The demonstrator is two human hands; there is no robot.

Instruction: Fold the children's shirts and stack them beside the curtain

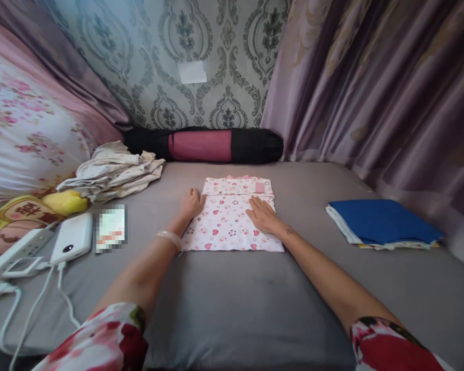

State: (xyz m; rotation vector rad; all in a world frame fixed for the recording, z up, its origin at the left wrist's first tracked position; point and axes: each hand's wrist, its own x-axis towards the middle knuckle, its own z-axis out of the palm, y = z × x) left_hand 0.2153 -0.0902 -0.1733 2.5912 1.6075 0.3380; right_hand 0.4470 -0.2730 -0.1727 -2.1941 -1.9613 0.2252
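Observation:
A white cloth printed with pink hearts and small flowers lies folded into a near rectangle on the grey bed sheet. Its far end has a folded band with a pink patch, and a bit of pink trim shows beyond it. My left hand is at the cloth's left edge, fingers curled and thumb against the fabric, closed on that edge. Flat on the right part of the cloth rests my right hand, its fingers stretched out, holding nothing.
To the right lies a folded stack with blue cloth on top. On the left are a white power bank, a power strip with cables, and crumpled pale fabric. A black and pink roll lies along the wall.

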